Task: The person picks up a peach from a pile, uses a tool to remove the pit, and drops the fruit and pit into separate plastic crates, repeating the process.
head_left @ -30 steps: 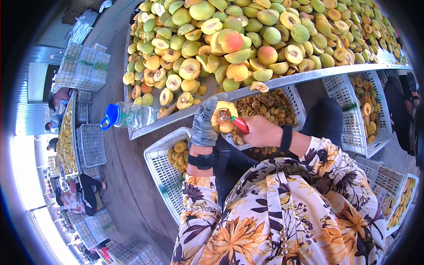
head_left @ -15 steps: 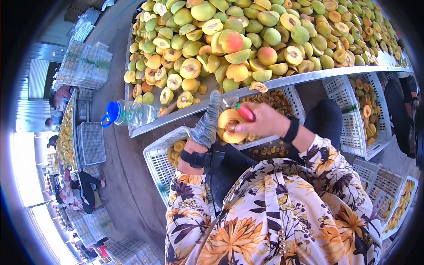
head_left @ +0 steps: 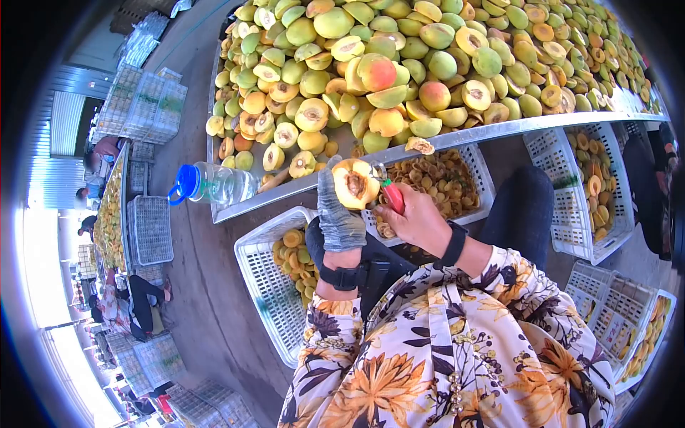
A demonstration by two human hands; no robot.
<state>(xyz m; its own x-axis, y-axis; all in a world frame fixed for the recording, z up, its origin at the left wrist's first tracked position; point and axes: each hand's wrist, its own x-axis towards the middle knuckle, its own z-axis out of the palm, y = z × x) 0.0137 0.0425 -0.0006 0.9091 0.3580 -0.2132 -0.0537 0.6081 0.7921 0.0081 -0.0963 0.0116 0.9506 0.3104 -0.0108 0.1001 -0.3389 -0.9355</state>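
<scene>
My left hand (head_left: 337, 214), in a grey knit glove, grips a peach half (head_left: 355, 184) with its cut face up and the brown stone cavity showing. My right hand (head_left: 419, 220) is bare and closed round the red handle of a pitting tool (head_left: 393, 196) with a green collar. The tool's curved metal end (head_left: 379, 172) is right at the peach's right edge. Both hands are just off the metal rim of a table (head_left: 449, 135) heaped with halved peaches (head_left: 385, 75).
Below the rim stands a crate of peach scraps (head_left: 435, 187); a white crate (head_left: 275, 289) with peach halves is at my left. More crates (head_left: 581, 192) stand right. A blue-capped water bottle (head_left: 214, 182) lies at the table corner. People (head_left: 139, 307) sit far left near stacked crates.
The peach half has moved up and left, turning its cut face to me, and my gloved hand now wraps it. My right hand has drawn down, its thumb off the cavity.
</scene>
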